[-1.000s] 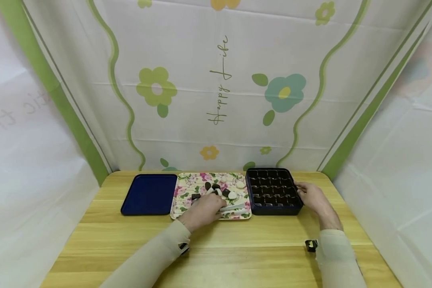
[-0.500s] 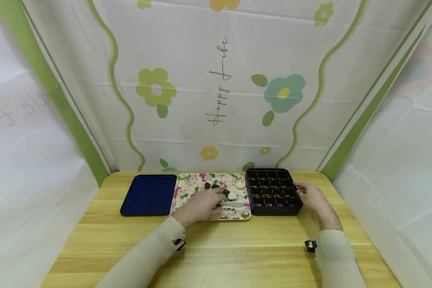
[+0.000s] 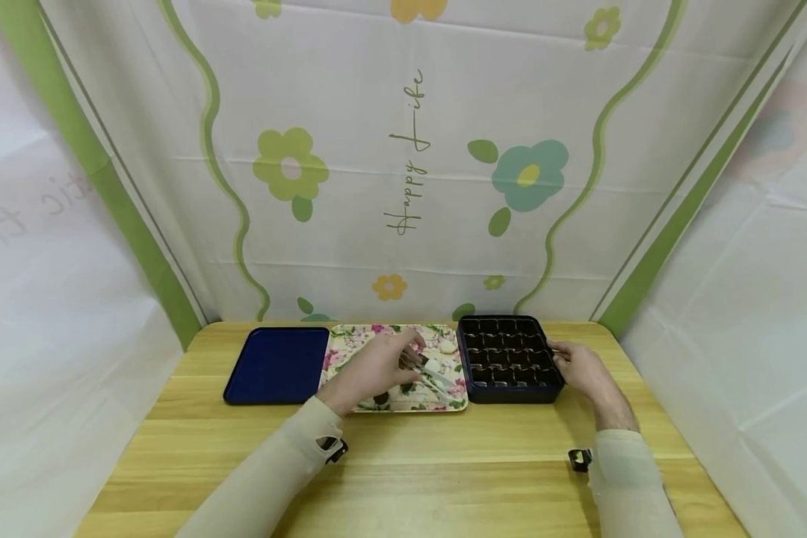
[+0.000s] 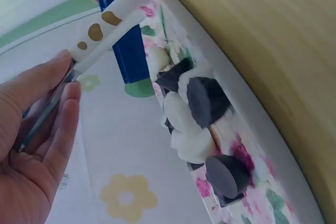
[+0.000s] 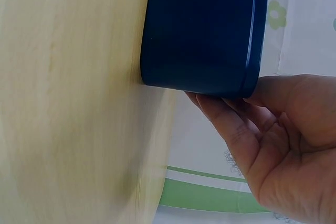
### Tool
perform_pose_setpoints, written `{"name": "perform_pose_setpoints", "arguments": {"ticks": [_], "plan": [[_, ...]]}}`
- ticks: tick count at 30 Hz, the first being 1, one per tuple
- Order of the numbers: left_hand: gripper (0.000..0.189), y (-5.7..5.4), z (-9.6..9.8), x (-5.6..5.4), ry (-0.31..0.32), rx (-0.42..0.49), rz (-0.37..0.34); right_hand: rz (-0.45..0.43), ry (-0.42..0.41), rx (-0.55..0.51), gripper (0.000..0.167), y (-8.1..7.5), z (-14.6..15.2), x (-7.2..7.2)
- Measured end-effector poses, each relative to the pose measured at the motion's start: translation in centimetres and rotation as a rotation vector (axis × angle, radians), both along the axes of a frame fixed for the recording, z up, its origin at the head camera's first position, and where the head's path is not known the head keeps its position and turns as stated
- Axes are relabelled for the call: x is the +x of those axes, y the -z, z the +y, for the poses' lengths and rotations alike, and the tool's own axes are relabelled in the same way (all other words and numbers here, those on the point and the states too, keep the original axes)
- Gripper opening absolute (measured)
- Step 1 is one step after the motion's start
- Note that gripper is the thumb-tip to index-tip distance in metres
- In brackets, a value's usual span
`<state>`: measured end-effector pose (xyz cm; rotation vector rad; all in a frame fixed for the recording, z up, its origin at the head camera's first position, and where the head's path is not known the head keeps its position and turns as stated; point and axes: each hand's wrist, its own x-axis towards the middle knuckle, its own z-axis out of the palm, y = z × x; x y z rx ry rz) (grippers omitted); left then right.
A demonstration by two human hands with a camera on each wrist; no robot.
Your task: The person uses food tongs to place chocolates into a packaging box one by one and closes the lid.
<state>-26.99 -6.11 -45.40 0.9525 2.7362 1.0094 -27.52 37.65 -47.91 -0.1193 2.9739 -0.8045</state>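
Observation:
My left hand [image 3: 376, 366] is over the flowered tray [image 3: 332, 355]. In the left wrist view its thumb and fingers pinch white tongs [image 4: 113, 22] with brown oval spots, by a thin metal part. The tongs point away from the palm, toward the box. Below them on the tray lie dark brown chocolates [image 4: 207, 102] and white chocolates [image 4: 181, 113]. My right hand [image 3: 581, 368] touches the right wall of a dark blue box [image 3: 511, 394]. In the right wrist view its fingers [image 5: 226, 121] rest against the outer wall, with the thumb near the rim.
Dark dividers [image 3: 507, 351] split the box into several small compartments. A flat blue lid [image 3: 279, 366] lies left of the tray. Tray, lid and box stand side by side on the wooden table [image 3: 444, 471]. A patterned curtain [image 3: 350, 246] closes off the back.
My left hand has risen and shifted toward the tray's far side, its wrist turning, and the tongs now tilt in its grip. My right hand stays at the box.

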Motion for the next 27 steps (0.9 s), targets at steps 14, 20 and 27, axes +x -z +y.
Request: {"name": "perform_pose_setpoints", "arguments": {"ticks": [14,20,27], "plan": [[0.016,0.3,0.6,-0.3,0.022,0.072,0.058,0.000,0.012,0.004,0.049,0.0,-0.1,0.0],[0.017,1.4,1.1,-0.4,0.106,0.005,-0.008,0.025,-0.003,0.007,0.047,0.1,-0.1,0.0],[0.014,2.7,1.2,-0.2,0.171,-0.004,-0.054,0.019,0.001,0.009,0.047,0.1,0.0,0.0]]}}
